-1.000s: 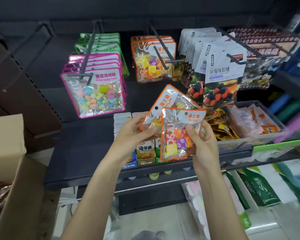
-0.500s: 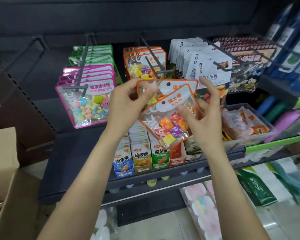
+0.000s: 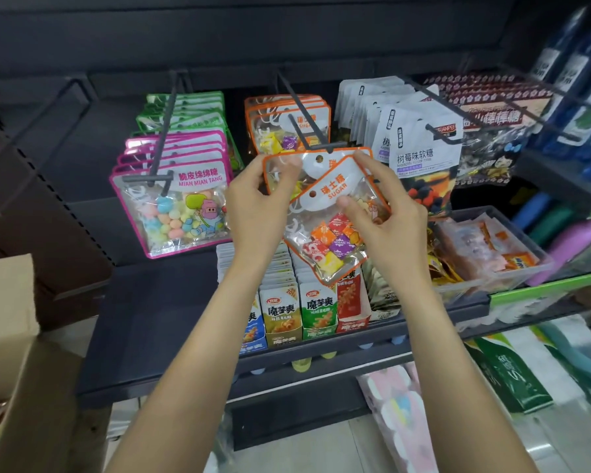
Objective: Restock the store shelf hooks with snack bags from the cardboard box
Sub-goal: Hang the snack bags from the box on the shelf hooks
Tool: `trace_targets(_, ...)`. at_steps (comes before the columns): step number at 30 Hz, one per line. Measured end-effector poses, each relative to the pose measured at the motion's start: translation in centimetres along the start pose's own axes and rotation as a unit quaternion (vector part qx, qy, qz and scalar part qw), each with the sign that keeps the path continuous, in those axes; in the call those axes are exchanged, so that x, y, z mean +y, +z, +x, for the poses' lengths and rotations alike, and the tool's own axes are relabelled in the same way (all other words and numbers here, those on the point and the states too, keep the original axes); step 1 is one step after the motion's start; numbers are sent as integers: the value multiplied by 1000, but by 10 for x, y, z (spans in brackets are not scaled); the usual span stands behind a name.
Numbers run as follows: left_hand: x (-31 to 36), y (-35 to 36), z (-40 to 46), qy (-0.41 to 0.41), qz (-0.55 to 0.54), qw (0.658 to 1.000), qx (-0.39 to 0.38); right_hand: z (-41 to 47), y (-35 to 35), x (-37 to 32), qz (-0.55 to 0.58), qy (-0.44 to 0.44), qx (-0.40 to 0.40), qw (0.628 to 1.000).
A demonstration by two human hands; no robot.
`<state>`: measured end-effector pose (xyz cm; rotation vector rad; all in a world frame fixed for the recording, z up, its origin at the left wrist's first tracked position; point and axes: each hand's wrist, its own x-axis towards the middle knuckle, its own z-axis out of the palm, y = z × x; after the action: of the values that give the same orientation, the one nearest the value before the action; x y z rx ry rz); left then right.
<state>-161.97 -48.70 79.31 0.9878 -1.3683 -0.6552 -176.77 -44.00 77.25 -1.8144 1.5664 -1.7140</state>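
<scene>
At far left, the brown cardboard box [image 3: 6, 302] — its flap only. Left hand [image 3: 256, 203] pinches the upper corner of the rear clear, orange-edged candy bag [image 3: 280, 169], held upright, its punched hole just below the tip of the dark metal shelf hook [image 3: 307, 128]. Right hand [image 3: 382, 206] grips the front matching bag [image 3: 331, 240] — tilted, bright wrapped sweets visible, its hole farther from the tip.
</scene>
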Motion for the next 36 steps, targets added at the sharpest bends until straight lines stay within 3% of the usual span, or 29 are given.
trace_targets(10,-12,3,7,31,46,998,15,9,3,6,-22,35,-41,998)
trace_targets(14,-29,12,24,50,101,993,22,34,20,16,-95,30,-24,995)
trace_targets(18,-36,32,48,10,106,993,50,66,53,35,-152,14,-5,988)
trace_targets(24,-37,39,33,12,104,994,43,58,64,40,-153,0,50,987)
trace_targets(26,-38,26,4,43,88,995,32,39,51,33,-127,-3,74,989)
trace_targets(29,-41,2,-40,70,44,996,-45,6,25,22,-33,43,96,994)
trace_targets(33,-23,-16,-62,16,-75,986,-149,-18,2,13,146,95,88,981)
trace_targets(36,-11,-17,-65,70,-76,985,-135,-20,0,4,212,92,56,971)
